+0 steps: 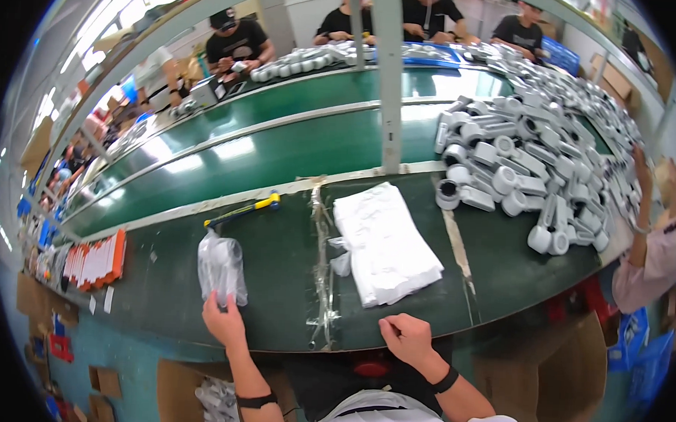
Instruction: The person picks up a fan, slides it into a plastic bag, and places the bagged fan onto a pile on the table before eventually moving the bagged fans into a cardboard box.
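One clear bag [221, 262] lies on the counter [281, 269] at my feed's eight o'clock, my left hand [224, 324] touching its near end, pinching or not I cannot tell, my right hand [409, 338] curled closed at five, seemingly empty, so I'd make any pull gentle.

On the table [278, 284], filled bag [221, 260] left of bag stack [388, 243], parts pile [533, 155] right

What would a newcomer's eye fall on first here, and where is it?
Probably the big heap of white and grey parts on the right. Next, the white stack near the middle of the green bench, then the yellow and black tool lying beyond the clear bag at the left hand.
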### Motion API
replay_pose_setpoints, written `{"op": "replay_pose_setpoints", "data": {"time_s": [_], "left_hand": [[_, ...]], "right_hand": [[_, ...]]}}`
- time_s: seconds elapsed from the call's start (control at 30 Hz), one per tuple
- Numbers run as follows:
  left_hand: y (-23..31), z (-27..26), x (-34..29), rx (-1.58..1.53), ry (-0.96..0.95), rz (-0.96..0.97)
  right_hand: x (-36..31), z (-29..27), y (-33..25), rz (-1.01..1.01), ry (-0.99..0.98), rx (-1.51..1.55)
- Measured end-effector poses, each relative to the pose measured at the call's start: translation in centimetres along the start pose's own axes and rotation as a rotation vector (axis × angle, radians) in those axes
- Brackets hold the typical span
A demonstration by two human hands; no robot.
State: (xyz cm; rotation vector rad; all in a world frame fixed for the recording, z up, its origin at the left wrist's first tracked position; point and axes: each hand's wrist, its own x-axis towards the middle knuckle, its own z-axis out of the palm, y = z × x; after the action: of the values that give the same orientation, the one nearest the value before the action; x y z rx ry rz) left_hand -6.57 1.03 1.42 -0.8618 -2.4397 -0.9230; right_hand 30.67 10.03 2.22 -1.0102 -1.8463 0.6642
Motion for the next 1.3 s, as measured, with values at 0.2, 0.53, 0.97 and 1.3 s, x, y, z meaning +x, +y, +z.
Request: {"op": "replay_pose_setpoints", "data": {"time_s": [0.2, 0.53, 0.97, 1.3], "left_hand": [[1.2, -0.8, -1.5, -0.035, 0.119, 0.059], [12.1, -4.2, -6.0, -0.712, -0.269, 0.277], [25.5, -1.2, -9.5, -0.707, -0.631, 0.975], [26.3, 0.8, -9.7, -0.533, -0.498, 0.965]], "right_hand": [[0.1, -3.1, -0.4, 0.144, 0.046, 0.192], [15.9, -13.0, 11.4, 0.153, 0.298, -0.482], [17.8, -12.5, 13.2, 0.266, -0.153, -0.854], [8.8, -16.3, 7.3, 0.443, 0.217, -0.616]]}}
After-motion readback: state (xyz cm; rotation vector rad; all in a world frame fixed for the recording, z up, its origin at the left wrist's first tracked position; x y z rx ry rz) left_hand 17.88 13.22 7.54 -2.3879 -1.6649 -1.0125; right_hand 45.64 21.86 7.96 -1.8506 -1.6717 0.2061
